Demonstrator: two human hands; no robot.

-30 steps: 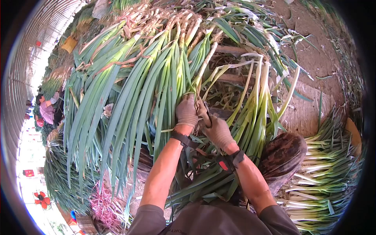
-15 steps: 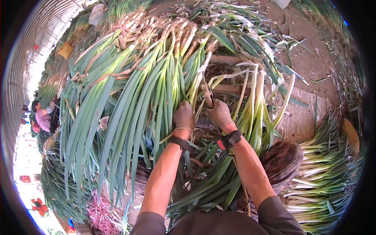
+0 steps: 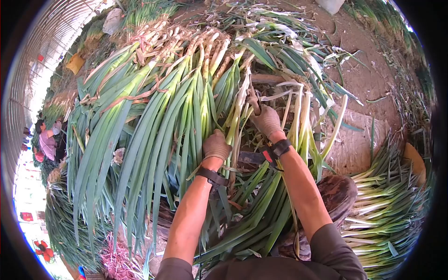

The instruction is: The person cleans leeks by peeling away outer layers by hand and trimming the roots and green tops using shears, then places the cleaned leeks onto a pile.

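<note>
My left hand (image 3: 217, 145), in a dirty knit glove, is closed around a leek (image 3: 236, 118) by its green lower leaves. The leek's pale shank points up and away, with dry peeling skin near its top. My right hand (image 3: 267, 120), also gloved, grips a slim brown tool (image 3: 254, 101) right beside that shank; its far end is hard to make out. Left of my hands lies a large heap of leeks (image 3: 182, 88), roots away from me. Cleaner leeks (image 3: 305, 116) with pale shanks stand to the right of my right hand.
A stack of pale-stemmed leeks (image 3: 378, 205) lies at the right, near a flat board (image 3: 357, 140). Loose trimmings (image 3: 289, 35) cover the ground at the far side. Pink strands (image 3: 120, 259) lie at lower left. Another person (image 3: 48, 142) is far left.
My right hand has moved up and slightly right along the shank with the tool. My left hand has dropped slightly lower on the leaves. The view has shifted a little.
</note>
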